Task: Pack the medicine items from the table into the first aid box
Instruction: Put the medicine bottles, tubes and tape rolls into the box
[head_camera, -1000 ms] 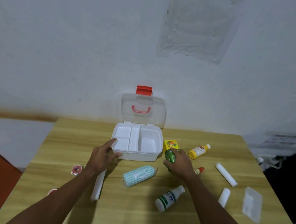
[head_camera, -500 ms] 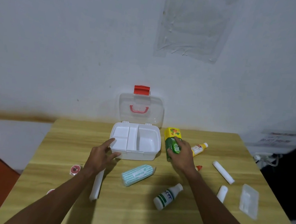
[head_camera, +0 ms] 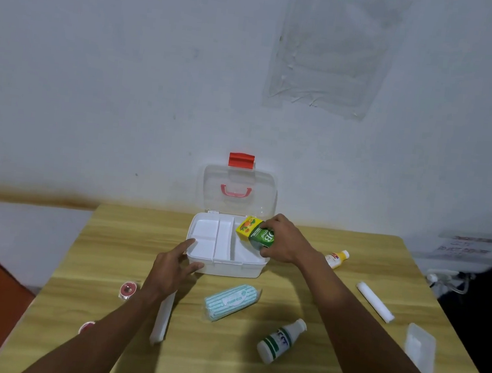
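Observation:
The white first aid box [head_camera: 225, 267] stands open at the back middle of the table, its clear lid [head_camera: 239, 193] with red handle upright. My right hand [head_camera: 284, 242] holds a yellow and green medicine carton [head_camera: 257, 232] tilted over the box's right compartment. My left hand [head_camera: 172, 268] rests against the box's front left corner, fingers spread. On the table lie a teal striped pack [head_camera: 230, 300], a white bottle with green label [head_camera: 279, 341], a yellow-capped bottle [head_camera: 337, 257] and a white roll [head_camera: 375, 301].
A long white tube [head_camera: 163, 318] lies under my left forearm. Two small red round items [head_camera: 128, 289] [head_camera: 86, 326] sit near the table's left edge. A clear plastic tray [head_camera: 420, 347] lies at the right edge. The wall stands right behind the box.
My right hand has lifted the carton from the table beside the box and carried it left, over the right compartment. My left hand has stayed at the box's front corner.

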